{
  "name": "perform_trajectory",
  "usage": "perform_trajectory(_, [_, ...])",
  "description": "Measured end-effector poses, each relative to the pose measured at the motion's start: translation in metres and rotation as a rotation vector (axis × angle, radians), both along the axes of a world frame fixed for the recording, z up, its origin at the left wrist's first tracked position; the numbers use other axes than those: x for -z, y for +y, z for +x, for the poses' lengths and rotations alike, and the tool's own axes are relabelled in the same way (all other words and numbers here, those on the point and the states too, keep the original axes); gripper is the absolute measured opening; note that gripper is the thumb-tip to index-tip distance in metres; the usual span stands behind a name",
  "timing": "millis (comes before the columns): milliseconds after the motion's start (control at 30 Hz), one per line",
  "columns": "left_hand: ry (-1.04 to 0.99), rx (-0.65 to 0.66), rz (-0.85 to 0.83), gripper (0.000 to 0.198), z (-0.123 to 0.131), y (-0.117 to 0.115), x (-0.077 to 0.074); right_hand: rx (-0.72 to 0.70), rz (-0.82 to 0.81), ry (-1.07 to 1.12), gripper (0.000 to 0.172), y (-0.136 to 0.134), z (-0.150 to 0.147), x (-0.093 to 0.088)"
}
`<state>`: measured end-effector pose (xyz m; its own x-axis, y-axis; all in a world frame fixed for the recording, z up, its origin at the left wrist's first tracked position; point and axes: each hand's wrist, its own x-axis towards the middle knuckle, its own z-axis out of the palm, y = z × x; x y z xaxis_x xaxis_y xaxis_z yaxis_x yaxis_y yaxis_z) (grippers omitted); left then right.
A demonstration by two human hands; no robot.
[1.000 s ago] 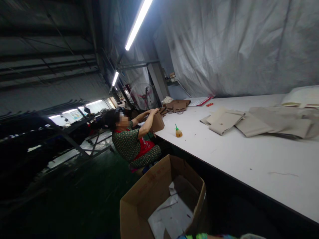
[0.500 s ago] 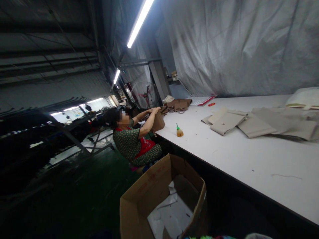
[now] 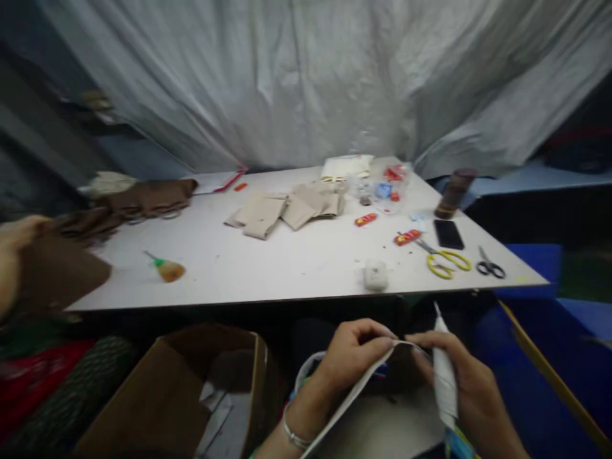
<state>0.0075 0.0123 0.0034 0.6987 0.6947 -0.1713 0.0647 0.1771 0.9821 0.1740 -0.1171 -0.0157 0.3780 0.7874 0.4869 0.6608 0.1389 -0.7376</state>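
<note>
Between finger and thumb, my left hand (image 3: 351,357) pinches the edge of a pale, thin piece (image 3: 351,398), whose white rim runs down past my wrist. My right hand (image 3: 471,382) is closed around a white, wrapped-looking tool (image 3: 445,382) with a thin tip pointing up and a blue-yellow lower end. The fingertips of that hand are also at the pale piece's edge, close to my left fingers. Blur keeps the tool's exact kind from showing. Both hands are in front of the table (image 3: 287,280), below its edge.
Folded beige pieces (image 3: 262,217) lie mid-table. Yellow-handled scissors (image 3: 447,261), black scissors (image 3: 490,264), a phone (image 3: 448,234), a dark bottle (image 3: 454,194) and a white lump (image 3: 375,275) are at right. An amber glue bottle (image 3: 169,270), a cardboard box (image 3: 129,395) and a co-worker's hand (image 3: 21,236) are left.
My view has swung right and down from the co-worker to the table in front of me. Both my hands, with the pale piece and white tool, have come into view.
</note>
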Motion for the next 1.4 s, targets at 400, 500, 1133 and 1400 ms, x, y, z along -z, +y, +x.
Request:
perform_trajectory(400, [0.007, 0.042, -0.043, 0.033, 0.005, 0.011, 0.008, -0.025, 0.027, -0.005, 0.016, 0.002, -0.002, 0.017])
perform_trajectory(500, [0.004, 0.018, -0.061, 0.031, 0.006, 0.012, 0.007, -0.046, 0.004, 0.022, 0.018, 0.001, -0.002, 0.018])
perform_trajectory(1133, [0.066, 0.059, -0.015, 0.032, 0.005, 0.006, 0.005, -0.087, 0.010, 0.038, 0.010, 0.003, -0.005, 0.027])
perform_trajectory(1400, [0.067, 0.089, 0.011, 0.032, 0.006, 0.005, 0.011, -0.094, 0.012, 0.035, 0.007, 0.001, -0.005, 0.022])
